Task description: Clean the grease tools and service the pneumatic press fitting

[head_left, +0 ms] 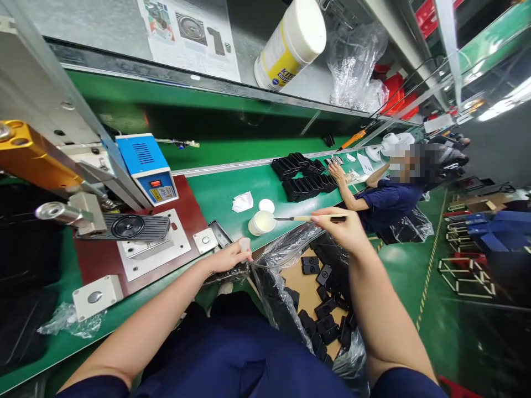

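Observation:
My right hand [342,228] is closed round a thin brush [298,218] with a pale handle and a dark section. The brush lies nearly level, its tip at the rim of a white tub [261,224] of pale yellowish paste. Whether the tip touches the paste, I cannot tell. At the table's front edge, my left hand [230,257] pinches a small white cup-like piece [244,246]. Behind the tub lie a round white lid [266,205] and a crumpled white wipe [243,202].
Left stands a press fixture holding a black speaker panel [133,225], with a blue power box [147,168] behind. Black parts [307,185] stand in rows at the back right, near a co-worker [390,202]. Below is a plastic-lined box [307,293] of black parts.

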`<state>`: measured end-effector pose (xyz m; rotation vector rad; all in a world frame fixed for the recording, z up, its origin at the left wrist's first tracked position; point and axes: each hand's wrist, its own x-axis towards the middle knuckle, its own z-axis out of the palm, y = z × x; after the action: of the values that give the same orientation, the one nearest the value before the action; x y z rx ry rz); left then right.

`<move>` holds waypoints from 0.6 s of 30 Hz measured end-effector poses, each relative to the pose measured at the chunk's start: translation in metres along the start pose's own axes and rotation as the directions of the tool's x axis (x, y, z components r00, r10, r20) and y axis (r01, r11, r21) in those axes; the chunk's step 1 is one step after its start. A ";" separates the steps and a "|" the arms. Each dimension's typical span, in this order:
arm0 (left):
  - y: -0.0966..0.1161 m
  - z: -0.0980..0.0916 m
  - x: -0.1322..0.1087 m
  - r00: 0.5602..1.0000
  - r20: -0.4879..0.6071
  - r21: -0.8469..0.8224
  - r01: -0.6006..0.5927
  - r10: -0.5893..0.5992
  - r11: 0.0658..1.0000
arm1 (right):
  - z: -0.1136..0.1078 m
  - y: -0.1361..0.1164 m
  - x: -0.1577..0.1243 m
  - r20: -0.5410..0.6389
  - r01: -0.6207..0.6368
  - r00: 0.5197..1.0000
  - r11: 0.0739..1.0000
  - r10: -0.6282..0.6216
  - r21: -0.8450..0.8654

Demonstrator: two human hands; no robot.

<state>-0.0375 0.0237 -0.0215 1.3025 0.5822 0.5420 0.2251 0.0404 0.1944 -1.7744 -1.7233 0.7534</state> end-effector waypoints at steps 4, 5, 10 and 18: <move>-0.016 0.006 0.016 0.956 -0.290 0.204 0.110 -0.047 0.973 | 0.042 0.039 0.020 0.024 -0.019 0.999 0.988 0.023 -0.152; -0.018 0.008 0.022 0.922 -0.383 0.242 0.156 -0.054 0.958 | 0.051 0.047 0.027 0.031 -0.020 0.999 0.985 0.026 -0.170; -0.031 0.021 0.061 0.668 -0.733 0.357 0.221 0.126 0.908 | 0.078 0.075 0.056 0.098 -0.026 0.994 0.983 0.044 -0.183; -0.065 0.031 0.104 0.596 -0.772 0.378 0.151 0.221 0.914 | 0.100 0.103 0.069 0.144 -0.127 0.978 0.979 0.151 -0.160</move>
<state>0.0631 0.0590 -0.0901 1.4213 1.5109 1.1170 0.2254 0.1068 0.0497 -2.0024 -1.8124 0.8612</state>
